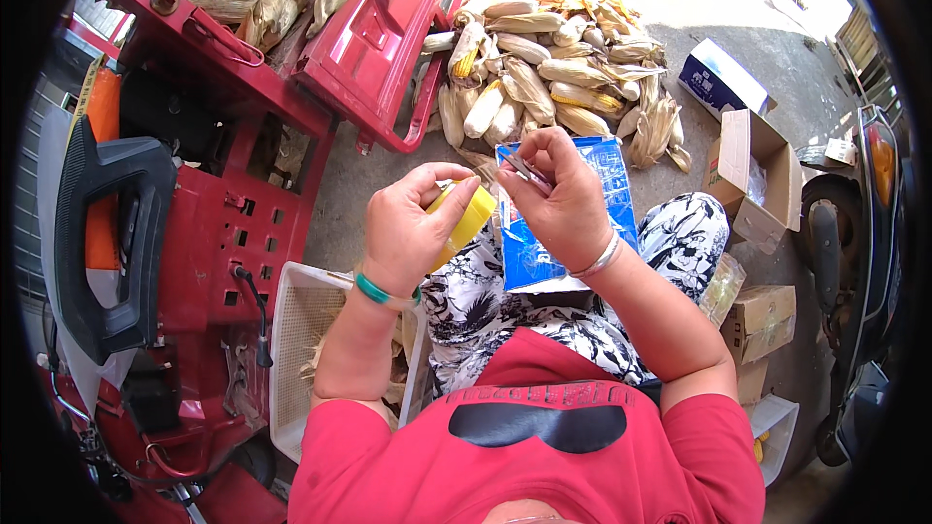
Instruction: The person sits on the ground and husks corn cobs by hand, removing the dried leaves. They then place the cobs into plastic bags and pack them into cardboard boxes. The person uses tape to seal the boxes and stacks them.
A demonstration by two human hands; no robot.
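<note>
My left hand point(404, 222) grips a roll of yellow tape point(466, 222), fingertips at its upper edge. In my right hand point(575, 215) is a small dark metal tool point(526, 169), perhaps scissors or a blade; the fingers hide most of it. The two hands are close together but apart. Beneath my right hand, a blue cardboard box point(617, 193) with clear tape on it sits between my legs, partly covered by the hand and wrist. Patterned trousers point(466, 306) show on both sides of the box.
Beyond the box lies a heap of corn cobs in husks point(539, 73). A red cargo vehicle point(378, 29) carrying more corn stands at left, near a white plastic basket point(295, 349). Open carton point(772, 175), stacked cartons point(761, 320) and a motor scooter point(866, 233) are at right.
</note>
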